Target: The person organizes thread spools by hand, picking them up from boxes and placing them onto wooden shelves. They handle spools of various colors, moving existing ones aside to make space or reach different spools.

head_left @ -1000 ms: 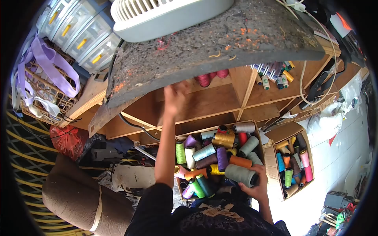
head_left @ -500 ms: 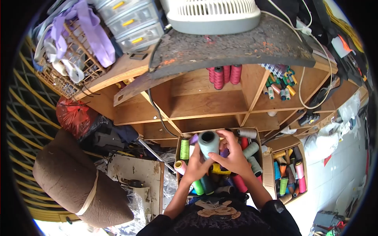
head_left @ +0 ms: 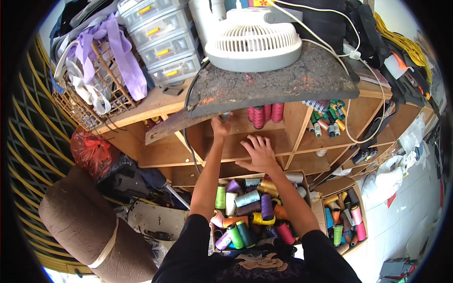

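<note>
My left hand (head_left: 220,126) reaches into the middle compartment of the wooden shelf, its fingers closed around a pale grey-green thread spool (head_left: 225,115). Only a small bit of that spool shows; the overhanging board and my hand hide most of it. My right hand (head_left: 260,154) is open, fingers spread, at the front of the same compartment floor (head_left: 231,147). Several dark pink thread spools (head_left: 258,117) stand at the back of this compartment, right of my left hand. Below my forearms is a cardboard box (head_left: 309,191) of mixed thread spools.
A white fan (head_left: 255,42) sits on the dark worn board (head_left: 283,82) above the shelf. Small spools (head_left: 325,125) lie in the right compartment. A second box of spools (head_left: 321,191) stands at right. A brown stuffed form (head_left: 85,226) is at left, and a white cable (head_left: 347,111) hangs down.
Both hands have moved up from above the box to the shelf. My left hand has carried the pale spool into the compartment; my right hand has let go of it and spread its fingers.
</note>
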The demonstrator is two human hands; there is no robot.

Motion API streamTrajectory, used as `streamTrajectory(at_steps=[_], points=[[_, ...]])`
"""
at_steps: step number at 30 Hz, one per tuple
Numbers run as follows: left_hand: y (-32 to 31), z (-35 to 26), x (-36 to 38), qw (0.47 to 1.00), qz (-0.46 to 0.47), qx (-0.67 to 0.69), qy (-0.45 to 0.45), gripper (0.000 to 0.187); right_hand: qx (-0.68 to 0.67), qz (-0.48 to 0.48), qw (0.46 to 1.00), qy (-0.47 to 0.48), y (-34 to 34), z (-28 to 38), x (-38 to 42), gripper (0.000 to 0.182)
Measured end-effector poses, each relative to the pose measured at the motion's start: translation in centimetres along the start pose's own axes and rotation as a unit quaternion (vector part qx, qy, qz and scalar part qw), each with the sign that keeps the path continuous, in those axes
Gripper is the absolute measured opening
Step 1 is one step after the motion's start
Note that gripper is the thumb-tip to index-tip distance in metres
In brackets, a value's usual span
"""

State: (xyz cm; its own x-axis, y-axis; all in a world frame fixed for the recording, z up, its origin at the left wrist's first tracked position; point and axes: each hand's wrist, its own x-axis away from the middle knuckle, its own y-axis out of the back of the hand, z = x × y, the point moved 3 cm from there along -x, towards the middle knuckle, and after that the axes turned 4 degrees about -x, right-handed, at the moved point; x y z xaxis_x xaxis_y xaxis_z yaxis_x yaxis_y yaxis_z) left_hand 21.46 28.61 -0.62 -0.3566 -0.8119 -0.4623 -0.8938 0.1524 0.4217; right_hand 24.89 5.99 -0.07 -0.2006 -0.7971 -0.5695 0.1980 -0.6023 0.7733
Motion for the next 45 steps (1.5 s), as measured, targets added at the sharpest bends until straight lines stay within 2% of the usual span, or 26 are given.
streamTrajectory(at_steps=[1,4,17,31,40,43,45], points=[[-0.7,0.5,-1.1,1.000,0.009,0.000,0.027,0.057,-0.012,0.007,1.000,-0.008,-0.1,-0.2,-0.2,0.062],[-2.3,1.5,-3.7,0.999,0.010,-0.010,0.033,0.057,-0.038,0.040,0.998,-0.034,-0.1,-0.5,-0.2,0.066],[-5.4,4.3,-6.3,0.995,-0.084,-0.023,-0.048,0.061,-0.035,0.012,0.999,-0.021,-0.4,-0.7,-0.4,0.069],[-6.2,4.4,-7.0,0.989,-0.123,-0.013,-0.086,0.065,-0.029,0.030,0.999,-0.034,-0.4,-0.8,-0.3,0.068],[-6.4,4.0,-7.6,0.972,-0.124,0.071,-0.186,0.068,-0.046,0.032,0.997,-0.060,-1.4,-1.3,0.2,0.069],[-3.5,-0.8,-7.0,0.986,-0.119,-0.053,-0.100,0.068,-0.049,0.028,0.997,-0.059,-1.4,-1.5,0.2,0.068],[-2.3,-4.0,-6.0,0.993,-0.066,-0.094,0.021,0.068,-0.051,0.029,0.996,-0.059,-1.5,-1.5,0.1,0.068]])
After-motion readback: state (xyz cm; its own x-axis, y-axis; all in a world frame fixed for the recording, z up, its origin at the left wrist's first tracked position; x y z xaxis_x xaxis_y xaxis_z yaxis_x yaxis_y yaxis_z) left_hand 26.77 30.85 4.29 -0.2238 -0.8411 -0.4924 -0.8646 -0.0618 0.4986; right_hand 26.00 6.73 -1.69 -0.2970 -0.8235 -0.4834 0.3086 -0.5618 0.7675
